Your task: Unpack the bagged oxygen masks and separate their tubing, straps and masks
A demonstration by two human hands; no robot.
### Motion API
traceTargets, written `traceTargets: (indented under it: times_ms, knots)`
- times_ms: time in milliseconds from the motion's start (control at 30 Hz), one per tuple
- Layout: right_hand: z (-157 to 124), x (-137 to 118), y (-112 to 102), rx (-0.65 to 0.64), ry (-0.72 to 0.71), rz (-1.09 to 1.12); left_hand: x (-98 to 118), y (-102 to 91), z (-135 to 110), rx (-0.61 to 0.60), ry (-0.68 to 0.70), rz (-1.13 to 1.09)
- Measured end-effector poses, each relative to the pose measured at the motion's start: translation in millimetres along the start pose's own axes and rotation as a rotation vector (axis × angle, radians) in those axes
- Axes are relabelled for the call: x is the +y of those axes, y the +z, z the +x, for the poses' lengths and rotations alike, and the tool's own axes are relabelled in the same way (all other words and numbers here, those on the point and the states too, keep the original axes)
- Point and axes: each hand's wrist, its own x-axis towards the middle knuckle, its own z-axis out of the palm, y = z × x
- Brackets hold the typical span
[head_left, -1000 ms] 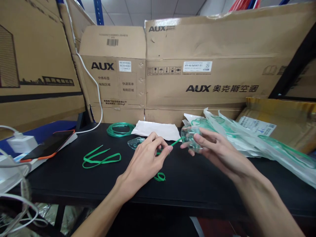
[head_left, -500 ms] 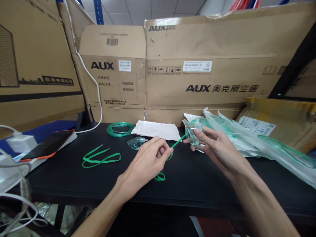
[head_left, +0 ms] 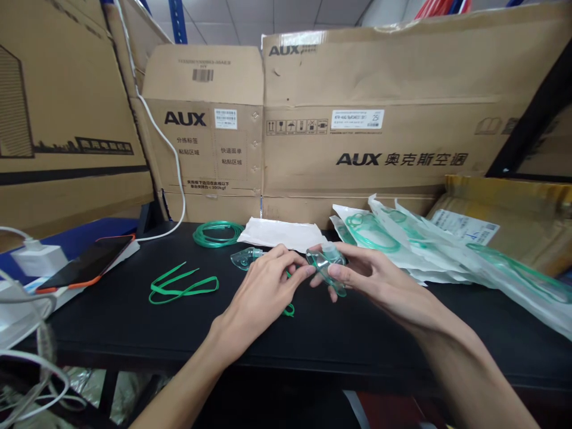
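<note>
My right hand [head_left: 364, 279] grips a clear plastic mask [head_left: 326, 263] with a green tint, held just above the black table [head_left: 134, 322]. My left hand [head_left: 263, 292] pinches the green strap [head_left: 289, 308] right beside the mask, and the strap's loose loop hangs down onto the table under my fingers. Both hands meet at the table's middle. A second clear mask [head_left: 245, 258] lies just beyond my left hand.
A loose green strap [head_left: 181, 288] and a coil of green tubing [head_left: 218, 233] lie to the left, a white packet [head_left: 283, 234] behind. Bagged mask sets [head_left: 447, 253] are piled at the right. A phone [head_left: 87, 262] and charger cables sit far left. Cardboard boxes [head_left: 384, 143] wall the back.
My right hand brought the mask left and down to meet my left hand. The strap between them has shortened, and its loop on the table slid up toward my fingers.
</note>
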Motion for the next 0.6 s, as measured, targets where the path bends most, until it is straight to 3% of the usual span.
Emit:
traceTargets:
  times_ms: [133,267,333,500,600]
  knots:
    - [3,5,-2,0.084,0.013,0.031,0,0.4,0,-0.033,-0.004,-0.012]
    - [9,12,-11,0.555,0.009,-0.049,2,-3.1,0,-0.047,-0.046,0.008]
    - [9,11,-14,0.655,0.006,-0.093,1,-9.0,0,-0.069,-0.064,0.034]
    - [3,3,-13,0.6,0.027,-0.153,-6,-33.1,-5,-0.185,-0.094,0.122]
    - [3,2,-10,0.401,0.061,-0.206,-12,-45.3,-10,-0.316,-0.1,0.155]
